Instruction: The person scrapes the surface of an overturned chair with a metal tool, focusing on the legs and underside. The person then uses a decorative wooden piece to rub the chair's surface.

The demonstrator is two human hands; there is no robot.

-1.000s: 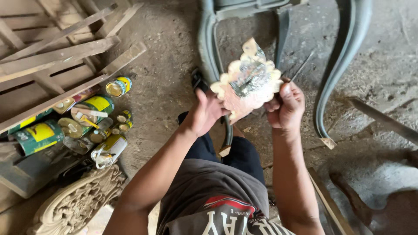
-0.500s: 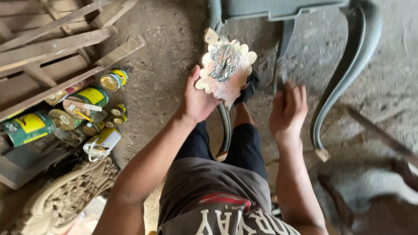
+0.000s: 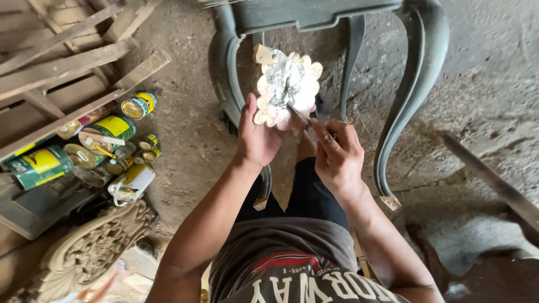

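Holding a carved scalloped ornament (image 3: 287, 90) up at twelve o'clock, left hand (image 3: 259, 137) fingers clamped along its lower edge; right hand (image 3: 337, 154) fingers pinched together on a thin tool (image 3: 300, 114) touching its face. Probably light, stiff, brittle at the lobes: best gripped by the rim.

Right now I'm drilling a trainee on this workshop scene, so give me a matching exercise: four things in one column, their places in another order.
1. scalloped pale palette smeared with grey paste
2. thin metal tool
3. yellow-and-green labelled tins
4. carved beige wooden ornament

a. lower left floor
b. left hand
c. right hand
d. by wooden slats

Pairs: 1-b, 2-c, 3-d, 4-a
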